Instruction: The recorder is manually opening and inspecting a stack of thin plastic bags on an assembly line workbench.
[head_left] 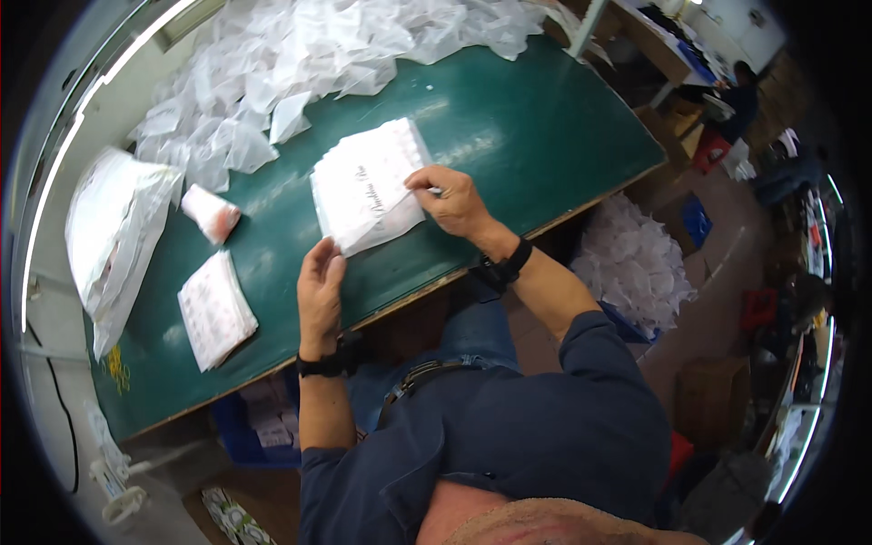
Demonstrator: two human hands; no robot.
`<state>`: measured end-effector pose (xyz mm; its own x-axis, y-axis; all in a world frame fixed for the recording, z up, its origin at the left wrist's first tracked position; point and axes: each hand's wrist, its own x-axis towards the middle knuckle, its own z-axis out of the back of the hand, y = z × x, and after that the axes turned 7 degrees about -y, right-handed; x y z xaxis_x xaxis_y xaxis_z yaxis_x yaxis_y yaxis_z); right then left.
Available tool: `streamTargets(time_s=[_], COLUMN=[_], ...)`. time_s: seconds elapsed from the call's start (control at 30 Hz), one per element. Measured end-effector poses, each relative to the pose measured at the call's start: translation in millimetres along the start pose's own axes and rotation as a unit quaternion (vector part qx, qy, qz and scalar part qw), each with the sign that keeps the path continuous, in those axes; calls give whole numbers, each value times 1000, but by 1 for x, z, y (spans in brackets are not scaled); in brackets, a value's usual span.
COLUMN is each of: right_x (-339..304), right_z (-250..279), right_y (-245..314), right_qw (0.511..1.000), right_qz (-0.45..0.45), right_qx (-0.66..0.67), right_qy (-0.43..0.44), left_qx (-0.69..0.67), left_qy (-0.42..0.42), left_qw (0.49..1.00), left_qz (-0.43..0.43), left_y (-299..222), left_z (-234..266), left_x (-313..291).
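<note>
A neat stack of thin white rectangular plastic bags with dark script print (368, 186) lies flat on the green-topped worktable (536, 127), close to its near edge and turned slightly askew. The near side of the stack stops short of the worn brown table edge (554, 216), leaving a narrow strip of green; bare green tabletop reaches wide to its right, with a smaller clear stretch to its left. The right hand (450, 202) is at the stack's right side, thumb and forefinger brought together on its margin, the other fingers curled under. The left hand (320, 277) touches the near-left corner with thumb and fingertips close together; whether they grip it cannot be told. Both forearms rise from the near side, the right slanting inward across the table edge, the left nearly straight, each with a black wristband. To the left lie a small rolled white-and-pink plastic bundle (211, 214) and, nearer the edge, a second stack of white patterned bags (218, 311). Beyond them sits a bulging white plastic sack (118, 236), with a scatter of yellow bands (116, 370) by the left end. A broad heap of crumpled translucent white bags (309, 54) covers the far side, and another pale crumpled heap (631, 263) stands below the table at right.
</note>
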<state>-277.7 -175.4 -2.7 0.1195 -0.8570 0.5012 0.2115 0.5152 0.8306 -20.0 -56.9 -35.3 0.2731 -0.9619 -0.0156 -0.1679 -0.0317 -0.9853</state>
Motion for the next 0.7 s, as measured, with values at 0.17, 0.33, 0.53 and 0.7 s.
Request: streamTargets(time_s=[0.17, 0.33, 0.53, 0.7], right_x=[-13, -51, -76, -80], right_z=[-4, -9, -6, -11], right_y=[35, 57, 46, 38], right_qw=[989, 976, 977, 981], right_qz=[117, 146, 66, 118], right_qx=[94, 147, 185, 134], right_qy=[4, 64, 86, 76], left_qx=[-234, -302, -118, -350], left_qy=[-22, 84, 48, 20], left_qw=[968, 945, 984, 929], left_qz=[89, 97, 124, 122], left_y=[-3, 9, 5, -17], left_z=[4, 18, 28, 9], left_x=[-7, -14, -11, -27])
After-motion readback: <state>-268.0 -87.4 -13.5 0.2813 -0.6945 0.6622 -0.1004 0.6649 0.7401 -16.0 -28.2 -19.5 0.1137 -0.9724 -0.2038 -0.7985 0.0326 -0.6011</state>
